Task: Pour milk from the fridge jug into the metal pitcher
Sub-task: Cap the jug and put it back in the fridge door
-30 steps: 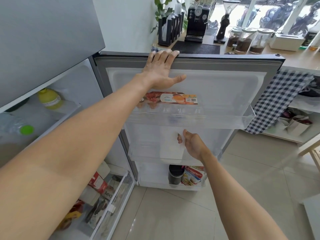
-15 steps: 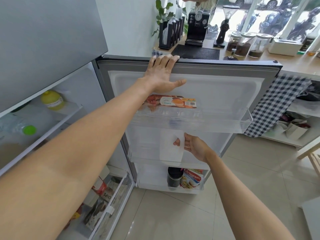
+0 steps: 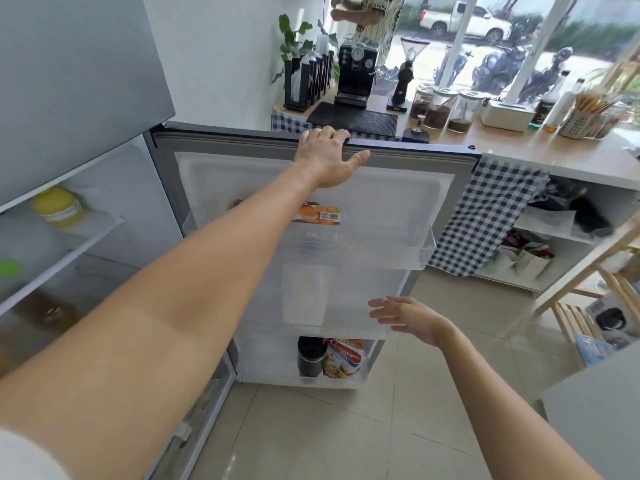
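The fridge door stands open in front of me. My left hand grips its top edge, fingers curled over it. A white milk jug shows dimly through the clear middle door shelf. My right hand hovers to the right of the jug, just in front of that shelf, fingers spread and holding nothing. I cannot make out the metal pitcher.
The bottom door shelf holds a dark bottle and a Carnation pack. An orange-labelled packet lies in the top door shelf. Behind the door, a counter carries an espresso machine and jars. A wooden rack stands at the right.
My right hand had its fingers on the white jug; it has drawn back to the right and opened. My left hand stays on the door top. The view has tilted upward.
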A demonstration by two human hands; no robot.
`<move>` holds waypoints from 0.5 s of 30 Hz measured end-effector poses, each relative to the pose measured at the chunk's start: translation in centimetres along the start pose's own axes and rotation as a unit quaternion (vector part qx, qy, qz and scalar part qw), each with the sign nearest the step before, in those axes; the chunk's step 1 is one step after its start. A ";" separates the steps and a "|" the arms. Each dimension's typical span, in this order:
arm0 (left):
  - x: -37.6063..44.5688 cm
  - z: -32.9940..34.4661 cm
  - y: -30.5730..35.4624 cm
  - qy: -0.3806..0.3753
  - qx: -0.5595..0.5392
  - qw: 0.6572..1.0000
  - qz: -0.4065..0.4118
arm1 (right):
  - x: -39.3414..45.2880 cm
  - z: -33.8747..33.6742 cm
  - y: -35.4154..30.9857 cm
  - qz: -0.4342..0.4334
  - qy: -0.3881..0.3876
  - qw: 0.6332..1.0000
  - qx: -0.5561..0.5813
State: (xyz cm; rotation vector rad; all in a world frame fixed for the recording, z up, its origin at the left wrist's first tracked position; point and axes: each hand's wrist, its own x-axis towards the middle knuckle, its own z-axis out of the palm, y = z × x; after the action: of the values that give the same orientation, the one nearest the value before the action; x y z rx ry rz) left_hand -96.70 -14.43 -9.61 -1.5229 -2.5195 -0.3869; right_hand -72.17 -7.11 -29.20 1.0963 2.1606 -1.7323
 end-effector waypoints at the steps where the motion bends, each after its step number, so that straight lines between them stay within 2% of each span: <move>1: 0.0 0.0 0.1 0.004 -0.004 1.000 -0.007 | -0.8 -1.3 0.2 0.007 0.027 1.000 -0.003; 4: -0.4 -0.1 0.4 0.013 -0.020 0.999 -0.021 | -2.6 -5.0 0.7 0.001 0.130 0.991 0.022; 6: -0.9 -0.3 0.6 0.016 -0.030 0.999 -0.028 | -3.2 -7.1 0.8 -0.013 0.172 0.983 0.062; 11: -3.1 -1.3 0.9 0.018 -0.074 0.996 -0.044 | -3.3 -8.8 -0.2 -0.053 0.201 0.964 0.164; 15: -4.9 -2.1 1.4 0.017 -0.098 0.993 -0.057 | -4.2 -7.5 0.8 -0.075 0.223 0.957 0.169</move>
State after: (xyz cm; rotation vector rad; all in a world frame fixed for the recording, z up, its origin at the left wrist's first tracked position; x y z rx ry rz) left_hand -93.16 -18.62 -8.82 -1.4241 -2.6157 -0.6883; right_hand -66.36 -2.12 -25.22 1.5789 2.2937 -2.1569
